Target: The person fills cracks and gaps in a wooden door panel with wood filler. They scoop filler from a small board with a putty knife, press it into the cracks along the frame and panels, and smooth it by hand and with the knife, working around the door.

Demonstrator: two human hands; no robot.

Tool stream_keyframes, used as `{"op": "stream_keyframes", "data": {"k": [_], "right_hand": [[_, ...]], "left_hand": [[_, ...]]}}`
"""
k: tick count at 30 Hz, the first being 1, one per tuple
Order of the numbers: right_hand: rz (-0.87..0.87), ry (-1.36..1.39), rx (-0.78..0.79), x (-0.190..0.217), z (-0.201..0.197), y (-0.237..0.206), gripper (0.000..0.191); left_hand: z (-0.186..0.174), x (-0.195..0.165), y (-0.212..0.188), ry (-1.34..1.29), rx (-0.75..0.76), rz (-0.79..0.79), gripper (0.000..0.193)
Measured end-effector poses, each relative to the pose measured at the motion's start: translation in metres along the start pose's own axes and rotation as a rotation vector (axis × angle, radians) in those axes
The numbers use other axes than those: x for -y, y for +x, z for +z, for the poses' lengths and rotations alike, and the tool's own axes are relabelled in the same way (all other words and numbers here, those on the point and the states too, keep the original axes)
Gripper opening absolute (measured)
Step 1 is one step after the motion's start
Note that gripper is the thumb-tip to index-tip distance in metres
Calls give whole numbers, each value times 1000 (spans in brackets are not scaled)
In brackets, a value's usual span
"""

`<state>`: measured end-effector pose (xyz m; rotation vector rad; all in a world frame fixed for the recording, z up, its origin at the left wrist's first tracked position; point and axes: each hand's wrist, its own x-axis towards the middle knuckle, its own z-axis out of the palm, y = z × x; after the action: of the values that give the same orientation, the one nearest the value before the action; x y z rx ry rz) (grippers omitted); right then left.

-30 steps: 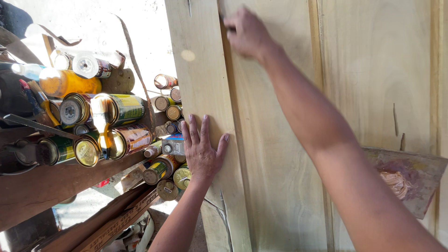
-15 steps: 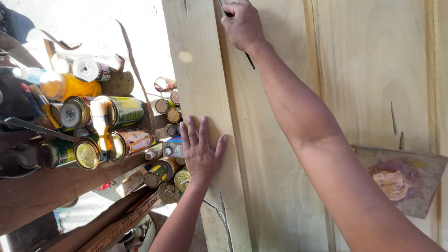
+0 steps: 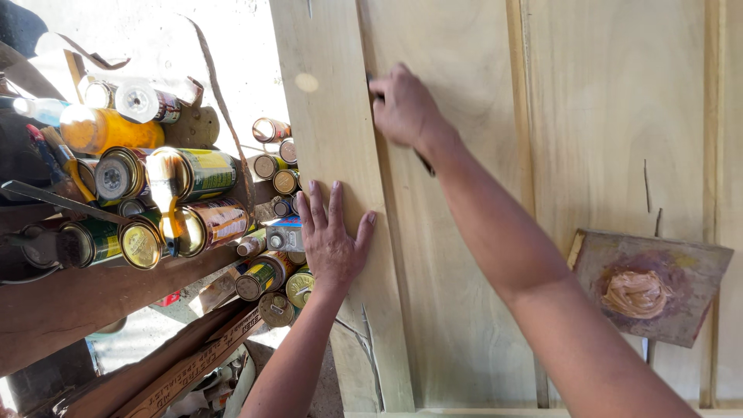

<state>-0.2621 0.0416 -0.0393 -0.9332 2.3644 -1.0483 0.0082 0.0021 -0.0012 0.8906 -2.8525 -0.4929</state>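
Note:
My left hand (image 3: 333, 241) lies flat with fingers spread on a pale upright wooden plank (image 3: 325, 116), near its lower part. My right hand (image 3: 404, 108) is closed on a thin dark tool (image 3: 424, 164). The tool's tip sits at the seam between the plank and the wide pale wood panel (image 3: 464, 294). Its handle end pokes out below my wrist. My right forearm crosses the panel from the lower right.
Several metal cans (image 3: 193, 174) and a yellow bottle (image 3: 108, 130) lie crowded on a brown shelf (image 3: 93, 298) to the left. A small board (image 3: 658, 286) bearing a lump of tan putty (image 3: 636, 294) leans against the panel at the right. Cardboard (image 3: 178, 371) sits at the lower left.
My right hand has slid along the seam with the tool, closer to my left hand. My left hand has stayed flat on the plank.

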Motion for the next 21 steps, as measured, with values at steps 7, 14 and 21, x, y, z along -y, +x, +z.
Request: {"op": "stream_keyframes", "data": {"k": [7, 14, 21], "right_hand": [[37, 104, 26, 14, -13, -91, 31], [-316, 82, -492, -10, -30, 74, 13], [-2, -15, -87, 9, -27, 106, 10]], "left_hand": [[-1, -3, 0, 14, -25, 8, 76], [-1, -1, 0, -3, -48, 27, 76], [-1, 2, 2, 12, -7, 18, 79]]}}
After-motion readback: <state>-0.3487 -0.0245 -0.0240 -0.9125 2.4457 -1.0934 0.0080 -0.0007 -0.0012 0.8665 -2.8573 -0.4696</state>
